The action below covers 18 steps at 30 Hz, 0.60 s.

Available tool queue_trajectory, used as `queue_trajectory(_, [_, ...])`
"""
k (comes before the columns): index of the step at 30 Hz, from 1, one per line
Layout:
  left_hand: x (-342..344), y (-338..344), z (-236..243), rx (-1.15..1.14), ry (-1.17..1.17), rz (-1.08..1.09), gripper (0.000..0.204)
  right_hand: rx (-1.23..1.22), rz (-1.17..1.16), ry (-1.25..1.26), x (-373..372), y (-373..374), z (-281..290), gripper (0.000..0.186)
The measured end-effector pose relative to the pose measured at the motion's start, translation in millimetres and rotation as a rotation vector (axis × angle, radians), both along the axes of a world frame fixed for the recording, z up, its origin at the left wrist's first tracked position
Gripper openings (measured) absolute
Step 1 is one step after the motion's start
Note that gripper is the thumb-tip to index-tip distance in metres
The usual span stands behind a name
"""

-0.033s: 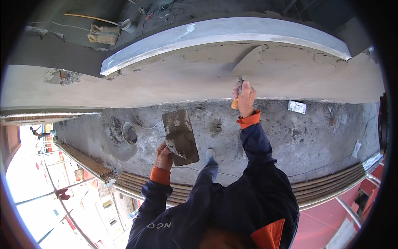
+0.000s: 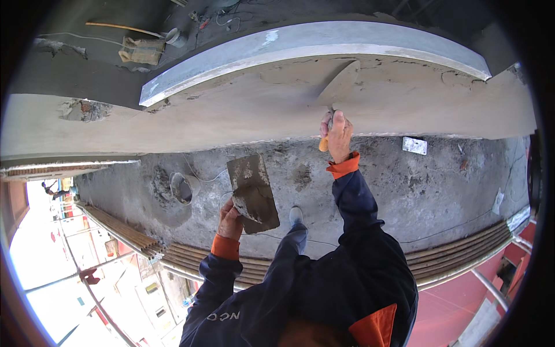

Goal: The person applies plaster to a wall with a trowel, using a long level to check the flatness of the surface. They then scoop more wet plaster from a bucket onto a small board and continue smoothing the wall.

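My right hand (image 2: 339, 132) is closed round the trowel (image 2: 342, 85), with the orange-yellow end of its handle showing below my fingers. The trowel's pointed blade lies against the smooth grey plastered wall (image 2: 243, 113), below the pale ledge (image 2: 324, 40). Held low and to the left, a rectangular hawk (image 2: 252, 178) is gripped at its near left edge by my left hand (image 2: 229, 222). Wet grey mortar is smeared over the hawk, thicker toward its near end. My left fingers are partly hidden behind it.
A bucket (image 2: 184, 188) stands on the rough concrete floor (image 2: 312, 179) at the left, beside a thin cable. Bundled poles (image 2: 462, 246) line the near edge. A white plate (image 2: 414, 146) lies by the wall. Beyond the ledge are a sack (image 2: 140, 51) and a long stick (image 2: 124, 26).
My right hand and the trowel have shifted slightly to the left along the wall. The left hand still holds the hawk in nearly the same place.
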<state>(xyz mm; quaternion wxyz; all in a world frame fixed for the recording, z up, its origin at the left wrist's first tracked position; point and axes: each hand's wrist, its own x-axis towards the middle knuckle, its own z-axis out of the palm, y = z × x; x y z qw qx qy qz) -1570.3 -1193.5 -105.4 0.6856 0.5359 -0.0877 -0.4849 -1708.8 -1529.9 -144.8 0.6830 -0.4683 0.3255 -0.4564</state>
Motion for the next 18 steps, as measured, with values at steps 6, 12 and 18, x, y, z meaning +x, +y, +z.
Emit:
queue_trajectory(6, [46, 53, -4, 0.0, 0.052, -0.007, 0.055, 0.135, -0.09, -0.137, 89, 50, 25, 0.05])
queue_trajectory(12, [73, 90, -6, 0.059, 0.072, -0.017, 0.052, 0.128, -0.107, -0.119, 136, 82, 33, 0.052])
queue_trajectory(18, [79, 89, 5, 0.061, 0.082, -0.045, 0.052, 0.005, -0.132, -0.006, 159, 100, 18, 0.055])
